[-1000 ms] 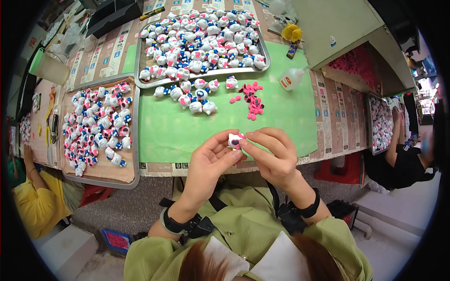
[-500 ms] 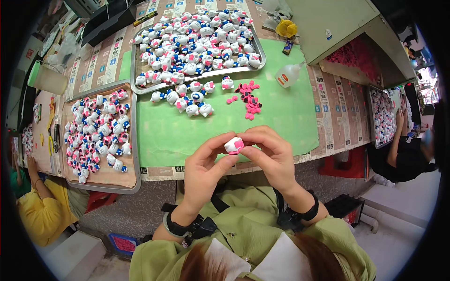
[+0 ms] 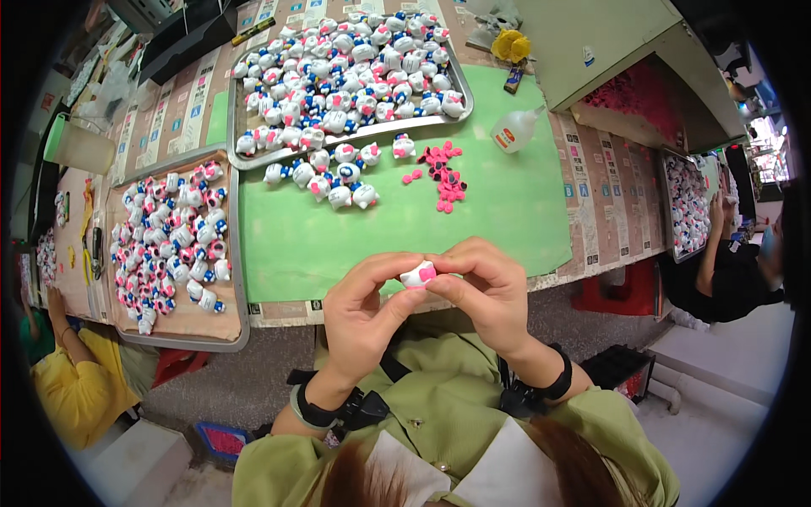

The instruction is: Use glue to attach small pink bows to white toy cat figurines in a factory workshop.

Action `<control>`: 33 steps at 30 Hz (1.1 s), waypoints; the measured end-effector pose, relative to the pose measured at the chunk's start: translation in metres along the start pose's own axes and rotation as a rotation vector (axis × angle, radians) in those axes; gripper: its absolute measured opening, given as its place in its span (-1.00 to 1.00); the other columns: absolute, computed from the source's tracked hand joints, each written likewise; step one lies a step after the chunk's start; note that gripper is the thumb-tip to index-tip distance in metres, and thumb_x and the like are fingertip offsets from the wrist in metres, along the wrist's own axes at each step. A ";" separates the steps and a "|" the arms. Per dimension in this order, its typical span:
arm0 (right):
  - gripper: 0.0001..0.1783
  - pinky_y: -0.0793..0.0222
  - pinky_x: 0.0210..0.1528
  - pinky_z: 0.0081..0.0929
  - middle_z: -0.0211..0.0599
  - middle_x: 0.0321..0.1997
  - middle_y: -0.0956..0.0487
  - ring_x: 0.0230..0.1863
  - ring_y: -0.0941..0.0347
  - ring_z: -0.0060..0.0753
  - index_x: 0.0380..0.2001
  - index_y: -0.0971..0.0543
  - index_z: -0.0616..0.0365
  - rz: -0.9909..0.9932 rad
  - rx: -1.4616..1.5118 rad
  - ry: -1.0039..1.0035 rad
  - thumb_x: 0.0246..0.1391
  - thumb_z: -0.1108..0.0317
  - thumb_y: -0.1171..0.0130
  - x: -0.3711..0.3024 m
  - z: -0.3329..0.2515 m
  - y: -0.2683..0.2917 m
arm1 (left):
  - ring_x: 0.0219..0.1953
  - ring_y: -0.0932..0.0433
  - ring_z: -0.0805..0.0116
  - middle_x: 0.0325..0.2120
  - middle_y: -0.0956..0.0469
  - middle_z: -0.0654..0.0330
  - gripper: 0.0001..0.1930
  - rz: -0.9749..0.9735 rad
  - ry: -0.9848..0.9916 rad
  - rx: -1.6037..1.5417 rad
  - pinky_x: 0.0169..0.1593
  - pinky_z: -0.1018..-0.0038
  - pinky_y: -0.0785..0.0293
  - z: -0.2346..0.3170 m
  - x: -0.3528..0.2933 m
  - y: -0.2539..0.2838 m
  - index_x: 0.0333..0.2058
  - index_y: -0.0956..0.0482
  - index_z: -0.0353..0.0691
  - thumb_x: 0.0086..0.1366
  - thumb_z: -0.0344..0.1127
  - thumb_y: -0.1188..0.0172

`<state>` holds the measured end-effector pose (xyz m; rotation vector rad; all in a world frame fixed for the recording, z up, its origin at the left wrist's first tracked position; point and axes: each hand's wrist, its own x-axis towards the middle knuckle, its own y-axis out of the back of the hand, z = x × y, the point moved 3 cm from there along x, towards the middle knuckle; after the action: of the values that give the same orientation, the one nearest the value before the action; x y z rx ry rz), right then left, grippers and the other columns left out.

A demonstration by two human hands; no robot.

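Close to the table's near edge, a small white-and-pink figurine (image 3: pixel 416 275) is pinched between both my hands. The fingers and thumb of my left hand (image 3: pixel 365 296) close on its left side. My right hand (image 3: pixel 480 291) grips its right side, thumb near a pink part. Beyond my hands, a loose group of similar white, pink and blue figurines (image 3: pixel 340 196) lies on the green mat (image 3: pixel 498 220). One figurine (image 3: pixel 404 146) stands a little apart. To its right is a heap of small pink pieces (image 3: pixel 450 182), some with dark faces.
Metal trays of figurines stand at the back (image 3: pixel 461 72) and left (image 3: pixel 245 287). A white squeeze bottle (image 3: pixel 517 131) stands on the mat's right side, near a large beige box (image 3: pixel 608 51). People sit at the left (image 3: pixel 80 384) and right (image 3: pixel 718 279).
My hands have shifted slightly down and left with the figurine. It is turned a little, so its pink part faces differently. The view has moved slightly.
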<state>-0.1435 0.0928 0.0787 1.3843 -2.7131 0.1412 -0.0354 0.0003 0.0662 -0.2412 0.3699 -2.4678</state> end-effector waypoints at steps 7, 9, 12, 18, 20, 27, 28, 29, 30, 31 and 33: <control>-0.75 -0.30 -0.37 -0.64 -0.25 -0.34 -0.49 -0.36 -0.39 -0.52 -0.28 -0.51 0.28 -0.003 0.042 -0.104 -0.14 0.58 -0.10 0.003 -0.006 0.003 | -0.16 -0.38 0.38 -0.20 -0.41 0.07 -0.70 0.070 0.218 -0.103 -0.08 0.51 -0.31 0.007 0.005 -0.005 -0.18 -0.40 -0.41 0.04 -0.61 -0.07; -0.76 -0.30 -0.37 -0.63 -0.23 -0.34 -0.50 -0.35 -0.40 -0.51 -0.30 -0.52 0.27 -0.003 0.022 -0.067 -0.15 0.58 -0.10 0.002 -0.007 0.003 | -0.16 -0.38 0.39 -0.20 -0.41 0.07 -0.71 0.059 0.225 -0.049 -0.08 0.53 -0.30 0.006 0.002 -0.004 -0.19 -0.41 -0.41 0.04 -0.60 -0.07; -0.78 -0.30 -0.35 -0.63 -0.21 -0.37 -0.51 -0.36 -0.41 -0.49 -0.33 -0.53 0.28 0.006 -0.056 -0.026 -0.16 0.58 -0.10 0.002 -0.009 0.004 | -0.17 -0.38 0.41 -0.22 -0.42 0.09 -0.71 0.037 0.174 0.014 -0.10 0.54 -0.30 0.006 0.001 -0.005 -0.19 -0.41 -0.41 0.04 -0.59 -0.08; -0.80 -0.31 -0.39 -0.60 -0.22 -0.43 -0.53 -0.42 -0.43 -0.48 -0.39 -0.54 0.27 0.020 -0.123 -0.019 -0.20 0.59 -0.13 -0.002 -0.015 0.004 | -0.25 -0.40 0.42 -0.29 -0.45 0.11 -0.73 -0.026 0.027 0.087 -0.15 0.54 -0.30 0.006 0.006 -0.005 -0.24 -0.45 -0.36 0.00 -0.57 -0.13; -0.80 -0.31 -0.41 -0.60 -0.22 -0.45 -0.53 -0.44 -0.43 -0.47 -0.39 -0.55 0.27 0.021 -0.137 0.014 -0.21 0.59 -0.14 -0.003 -0.015 0.004 | -0.26 -0.41 0.41 -0.30 -0.45 0.10 -0.73 -0.028 0.012 0.092 -0.16 0.54 -0.31 0.007 0.009 -0.004 -0.25 -0.45 -0.37 -0.01 -0.58 -0.14; -0.80 -0.31 -0.41 -0.59 -0.19 -0.47 -0.52 -0.44 -0.44 -0.43 -0.39 -0.54 0.29 0.027 -0.073 0.029 -0.21 0.59 -0.13 -0.005 -0.013 0.004 | -0.26 -0.43 0.38 -0.33 -0.46 0.07 -0.75 -0.033 -0.003 0.076 -0.18 0.54 -0.33 0.009 0.006 -0.005 -0.28 -0.46 -0.38 -0.02 -0.59 -0.14; -0.80 -0.31 -0.41 -0.59 -0.19 -0.47 -0.52 -0.45 -0.44 -0.43 -0.39 -0.54 0.29 0.022 -0.080 0.042 -0.21 0.59 -0.13 -0.005 -0.013 0.004 | -0.26 -0.43 0.38 -0.33 -0.46 0.07 -0.75 -0.023 0.010 0.071 -0.17 0.54 -0.33 0.009 0.005 -0.005 -0.29 -0.46 -0.38 -0.03 -0.59 -0.14; -0.80 -0.31 -0.41 -0.59 -0.19 -0.47 -0.52 -0.45 -0.44 -0.43 -0.39 -0.54 0.29 0.016 -0.088 0.054 -0.20 0.59 -0.13 -0.002 -0.014 0.004 | -0.26 -0.43 0.38 -0.33 -0.46 0.07 -0.75 -0.012 0.023 0.067 -0.17 0.54 -0.33 0.009 0.005 -0.005 -0.29 -0.46 -0.38 -0.03 -0.59 -0.14; -0.80 -0.31 -0.41 -0.59 -0.19 -0.47 -0.52 -0.45 -0.43 -0.44 -0.39 -0.54 0.29 0.004 -0.090 0.068 -0.20 0.59 -0.13 -0.001 -0.013 0.003 | -0.26 -0.43 0.38 -0.33 -0.46 0.07 -0.75 -0.017 0.017 0.072 -0.17 0.54 -0.33 0.008 0.004 -0.003 -0.29 -0.46 -0.38 -0.03 -0.59 -0.15; -0.80 -0.31 -0.41 -0.59 -0.19 -0.47 -0.52 -0.45 -0.43 -0.44 -0.39 -0.54 0.29 0.007 -0.095 0.055 -0.20 0.59 -0.13 -0.003 -0.013 0.003 | -0.26 -0.43 0.38 -0.33 -0.46 0.07 -0.75 -0.021 0.009 0.077 -0.17 0.54 -0.33 0.008 0.004 -0.002 -0.29 -0.46 -0.37 -0.03 -0.59 -0.15; -0.81 -0.31 -0.41 -0.59 -0.19 -0.47 -0.52 -0.45 -0.43 -0.44 -0.39 -0.54 0.29 -0.003 -0.100 0.039 -0.20 0.59 -0.12 -0.003 -0.013 0.003 | -0.26 -0.43 0.38 -0.33 -0.46 0.07 -0.75 -0.030 -0.005 0.083 -0.17 0.54 -0.33 0.007 0.004 -0.001 -0.29 -0.46 -0.37 -0.02 -0.58 -0.15</control>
<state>-0.1433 0.0985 0.0914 1.3436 -2.6475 0.0316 -0.0373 -0.0028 0.0740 -0.2196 0.2623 -2.5048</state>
